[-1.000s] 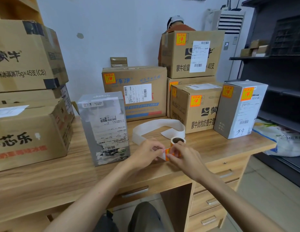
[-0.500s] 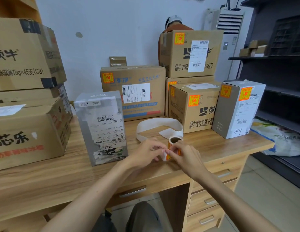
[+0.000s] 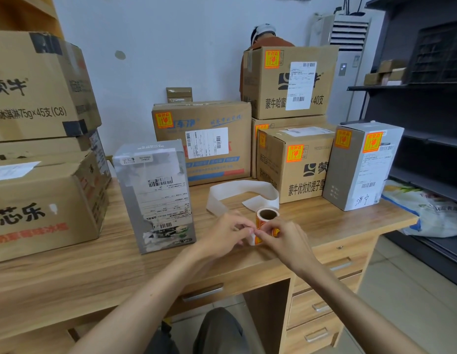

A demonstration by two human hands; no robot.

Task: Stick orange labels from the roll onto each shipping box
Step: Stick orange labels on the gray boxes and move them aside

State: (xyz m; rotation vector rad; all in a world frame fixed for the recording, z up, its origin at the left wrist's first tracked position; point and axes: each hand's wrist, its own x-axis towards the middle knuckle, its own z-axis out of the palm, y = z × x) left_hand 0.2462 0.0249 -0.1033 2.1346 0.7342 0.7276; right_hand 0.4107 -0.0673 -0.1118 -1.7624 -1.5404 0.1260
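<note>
Change: both hands stay at the roll as half a second ago; the fingertips have come slightly closer to its side.
Label roll [image 3: 260,222]: stands upright on the surface [image 3: 69,272], lower centre of the frame, with the core opening upward.
Left hand [image 3: 227,233]: its fingers pinch the white end of the backing strip [image 3: 244,191], just left of the roll.
Right hand [image 3: 286,241]: its fingers are curled around the orange side of the roll. I cannot tell whether a label is already free.
Grey box [image 3: 155,195]: shows no orange label. It stands tall, left of centre.
Key relation: the grey box lies to the left of the fingers, and the left hand is nearer to it, so I judge the label must travel leftward.
</note>
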